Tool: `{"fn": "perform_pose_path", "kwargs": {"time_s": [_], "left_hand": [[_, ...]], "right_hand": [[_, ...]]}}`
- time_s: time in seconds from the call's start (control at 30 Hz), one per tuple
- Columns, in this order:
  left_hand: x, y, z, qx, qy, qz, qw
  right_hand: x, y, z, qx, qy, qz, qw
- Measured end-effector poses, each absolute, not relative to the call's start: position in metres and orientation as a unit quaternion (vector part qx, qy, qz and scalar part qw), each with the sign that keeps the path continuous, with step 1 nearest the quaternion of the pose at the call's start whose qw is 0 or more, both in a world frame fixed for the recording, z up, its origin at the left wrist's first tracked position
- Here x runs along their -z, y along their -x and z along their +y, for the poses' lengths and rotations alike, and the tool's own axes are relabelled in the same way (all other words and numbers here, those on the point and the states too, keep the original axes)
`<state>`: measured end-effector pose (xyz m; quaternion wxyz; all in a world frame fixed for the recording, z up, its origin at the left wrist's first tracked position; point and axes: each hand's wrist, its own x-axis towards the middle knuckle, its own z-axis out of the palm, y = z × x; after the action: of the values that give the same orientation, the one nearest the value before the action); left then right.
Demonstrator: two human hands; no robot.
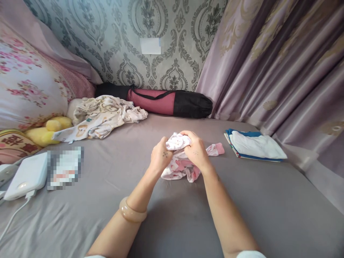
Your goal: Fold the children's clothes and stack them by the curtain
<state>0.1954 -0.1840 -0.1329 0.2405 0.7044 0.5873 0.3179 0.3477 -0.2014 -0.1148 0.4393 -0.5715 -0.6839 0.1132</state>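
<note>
A small white and pink patterned garment (pixel 179 168) lies crumpled on the grey bed sheet, with one pink-cuffed end stretching out to the right. Part of it is bunched up between my two hands. My left hand (pixel 161 156) grips the left side of this bunch, thumb on top. On the other side, my right hand (pixel 196 150) has its fingers closed over the cloth. The fingertips of both hands are partly hidden by the fabric, and the garment's exact kind cannot be made out.
Folded clothes (pixel 255 145), white over blue, lie at the right. Loose patterned clothes (pixel 107 116) are heaped at the back left, before a maroon and black rolled bag (pixel 156 102). A white power bank (pixel 28 175) with a cable sits at the left near a yellow plush toy (pixel 44 132).
</note>
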Motion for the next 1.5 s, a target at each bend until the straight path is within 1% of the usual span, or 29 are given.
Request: {"fn": "perform_pose_path", "kwargs": {"time_s": [0.07, 0.13, 0.17, 0.27, 0.33, 0.4, 0.5, 0.63, 0.77, 0.87, 1.0, 1.07, 1.17, 1.27, 1.37, 1.5], "left_hand": [[0.131, -0.197, -0.184, -0.349, -0.712, 0.576, 0.200], [0.130, -0.198, -0.184, -0.393, -0.711, 0.557, 0.171], [0.130, -0.199, -0.184, -0.413, -0.712, 0.544, 0.165], [0.132, -0.199, -0.186, -0.457, -0.716, 0.511, 0.137], [0.133, -0.200, -0.189, -0.480, -0.710, 0.504, 0.109], [0.134, -0.203, -0.194, -0.502, -0.703, 0.498, 0.082], [0.138, -0.212, -0.205, -0.520, -0.716, 0.462, 0.058], [0.147, -0.230, -0.221, -0.512, -0.750, 0.408, 0.095], [0.151, -0.239, -0.226, -0.547, -0.760, 0.332, 0.117], [0.148, -0.237, -0.222, -0.563, -0.743, 0.307, 0.188], [0.142, -0.231, -0.220, -0.513, -0.733, 0.324, 0.309], [0.139, -0.230, -0.223, -0.474, -0.738, 0.339, 0.340], [0.134, -0.233, -0.225, -0.420, -0.743, 0.383, 0.354], [0.129, -0.230, -0.220, -0.407, -0.701, 0.485, 0.328], [0.127, -0.219, -0.207, -0.393, -0.656, 0.582, 0.277], [0.132, -0.200, -0.191, -0.374, -0.667, 0.616, 0.189]], "right_hand": [[0.116, -0.348, -0.202, -0.173, 0.549, -0.686, 0.445], [0.116, -0.348, -0.205, -0.208, 0.537, -0.696, 0.428], [0.115, -0.348, -0.207, -0.197, 0.539, -0.703, 0.420], [0.109, -0.344, -0.212, -0.089, 0.558, -0.722, 0.400], [0.106, -0.342, -0.213, -0.040, 0.554, -0.730, 0.397], [0.105, -0.342, -0.212, -0.020, 0.547, -0.731, 0.408], [0.110, -0.345, -0.207, 0.009, 0.550, -0.702, 0.452], [0.118, -0.354, -0.206, 0.014, 0.573, -0.638, 0.514], [0.119, -0.359, -0.208, 0.033, 0.552, -0.633, 0.542], [0.122, -0.361, -0.202, 0.046, 0.514, -0.644, 0.565], [0.129, -0.367, -0.193, -0.009, 0.488, -0.664, 0.567], [0.130, -0.369, -0.192, -0.021, 0.493, -0.659, 0.567], [0.128, -0.369, -0.195, -0.002, 0.499, -0.640, 0.585], [0.123, -0.359, -0.198, -0.014, 0.488, -0.646, 0.587], [0.122, -0.345, -0.198, -0.030, 0.479, -0.668, 0.569], [0.124, -0.332, -0.197, -0.034, 0.490, -0.680, 0.544]]}}
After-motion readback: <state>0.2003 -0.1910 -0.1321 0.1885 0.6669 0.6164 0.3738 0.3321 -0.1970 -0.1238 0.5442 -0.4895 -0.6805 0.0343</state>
